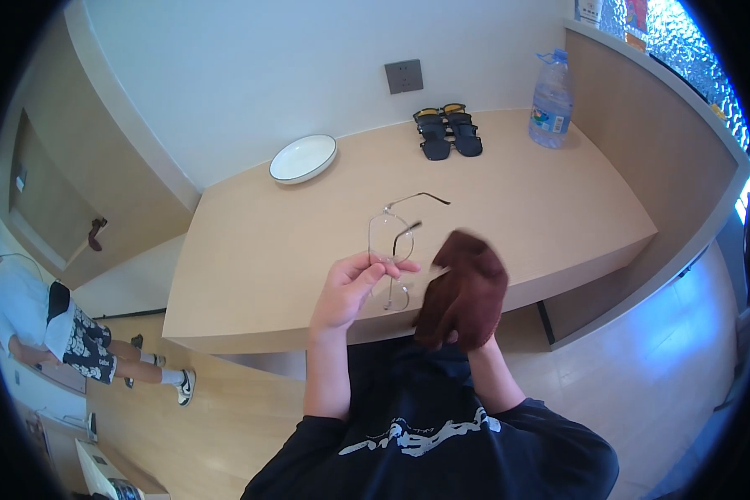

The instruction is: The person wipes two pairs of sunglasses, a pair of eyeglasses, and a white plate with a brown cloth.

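Observation:
Thin metal-framed eyeglasses [370, 236] are pinched in my left hand [347, 287] near the bridge, above the desk's front edge. One round lens rim is above the fingers and the other below. Both temples are unfolded and stick out to the right. Beside them, a dark brown cloth [467, 292] hangs over my right hand [453, 337], which grips it from below. The cloth covers most of that hand, with only a fingertip showing. A gap lies between the cloth and the glasses.
On the wooden desk [258, 267] stand a white dish [303, 159] at the back left and a water bottle [551, 100] at the back right. Several dark sunglasses lenses [449, 132] lie by the wall. A low partition [642, 117] borders the right. A person [67, 333] stands left.

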Demonstrator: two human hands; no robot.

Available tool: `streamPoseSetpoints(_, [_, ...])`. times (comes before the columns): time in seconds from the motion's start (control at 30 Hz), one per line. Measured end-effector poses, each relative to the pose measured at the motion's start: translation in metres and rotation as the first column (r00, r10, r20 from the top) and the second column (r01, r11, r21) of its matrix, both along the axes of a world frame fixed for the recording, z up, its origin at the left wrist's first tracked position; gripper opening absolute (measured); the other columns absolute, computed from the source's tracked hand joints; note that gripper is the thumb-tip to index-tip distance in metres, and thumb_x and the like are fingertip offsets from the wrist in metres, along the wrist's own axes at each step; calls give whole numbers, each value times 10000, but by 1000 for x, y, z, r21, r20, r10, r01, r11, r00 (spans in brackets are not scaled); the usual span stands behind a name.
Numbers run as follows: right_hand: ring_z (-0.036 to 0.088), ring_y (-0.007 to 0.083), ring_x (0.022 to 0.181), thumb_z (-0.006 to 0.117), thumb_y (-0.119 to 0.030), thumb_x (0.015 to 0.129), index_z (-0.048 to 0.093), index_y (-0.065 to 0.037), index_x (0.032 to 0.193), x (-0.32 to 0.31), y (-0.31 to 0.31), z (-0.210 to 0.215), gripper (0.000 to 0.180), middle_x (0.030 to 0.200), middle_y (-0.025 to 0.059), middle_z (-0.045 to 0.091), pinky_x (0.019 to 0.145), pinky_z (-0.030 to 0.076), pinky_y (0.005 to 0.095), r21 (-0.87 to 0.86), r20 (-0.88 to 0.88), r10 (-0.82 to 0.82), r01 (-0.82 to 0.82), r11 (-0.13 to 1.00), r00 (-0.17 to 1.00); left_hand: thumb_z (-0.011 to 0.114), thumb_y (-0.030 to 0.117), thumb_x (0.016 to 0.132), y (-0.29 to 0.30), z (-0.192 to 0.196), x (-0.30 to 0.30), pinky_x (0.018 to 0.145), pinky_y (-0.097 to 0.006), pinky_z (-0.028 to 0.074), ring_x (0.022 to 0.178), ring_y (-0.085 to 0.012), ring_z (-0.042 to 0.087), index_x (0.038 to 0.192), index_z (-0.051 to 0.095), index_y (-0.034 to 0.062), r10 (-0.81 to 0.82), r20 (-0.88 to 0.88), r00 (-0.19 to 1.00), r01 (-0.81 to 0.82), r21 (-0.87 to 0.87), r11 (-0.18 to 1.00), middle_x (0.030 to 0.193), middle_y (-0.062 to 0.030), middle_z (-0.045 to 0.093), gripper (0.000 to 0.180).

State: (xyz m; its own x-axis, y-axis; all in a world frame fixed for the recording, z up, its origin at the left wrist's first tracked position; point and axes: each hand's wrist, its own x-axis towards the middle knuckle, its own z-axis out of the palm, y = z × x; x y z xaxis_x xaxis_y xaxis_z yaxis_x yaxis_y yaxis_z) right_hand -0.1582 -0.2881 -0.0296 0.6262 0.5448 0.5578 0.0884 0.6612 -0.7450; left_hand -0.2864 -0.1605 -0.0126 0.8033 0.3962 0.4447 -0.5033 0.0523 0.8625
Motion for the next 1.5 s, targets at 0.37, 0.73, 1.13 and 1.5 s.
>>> streamPoseSetpoints(0.37, [613, 173, 671, 548, 44, 754, 615, -54, 1057, 14, -11, -19, 325, 813, 53, 611, 605, 505, 286, -3, 656, -339, 452, 892, 674, 620, 20, 820, -45, 22, 16, 742, -252, 478, 820, -137, 596, 907, 660, -24, 214, -324, 922, -58, 429, 901, 911, -68, 633, 105])
streamPoseSetpoints(0.73, [500, 105, 762, 533, 29, 763, 480, -31, 800, 30, -24, -11, 88, 819, 46, 530, 644, 433, 212, -54, 249, -240, 261, 964, 938, 651, -27, 772, -55, 38, 25, 709, -247, 497, 781, -132, 614, 841, 645, -25, 207, -311, 928, 91, 726, 681, 835, -45, 624, 70])
streamPoseSetpoints(1.13, [544, 149, 957, 561, 20, 756, 508, 25, 1178, 18, -29, 2, 425, 1130, 96, 561, 841, 433, 251, -168, 475, -177, 286, 944, 862, 637, -71, 768, -42, 27, 51, 792, -288, 509, 945, -170, 605, 962, 537, -17, 447, 156, 881, -379, 797, 469, 1020, -136, 631, 225])
streamPoseSetpoints(1.5, [350, 121, 526, 305, 91, 765, 472, 49, 783, 62, -45, 6, 172, 674, 86, 437, 405, 318, 213, 244, -492, -147, 299, 923, 858, 653, 105, 788, 43, 59, 150, 667, -271, 495, 729, -140, 626, 924, 634, 34, 523, -145, 840, -171, 844, 509, 800, -66, 663, 155])
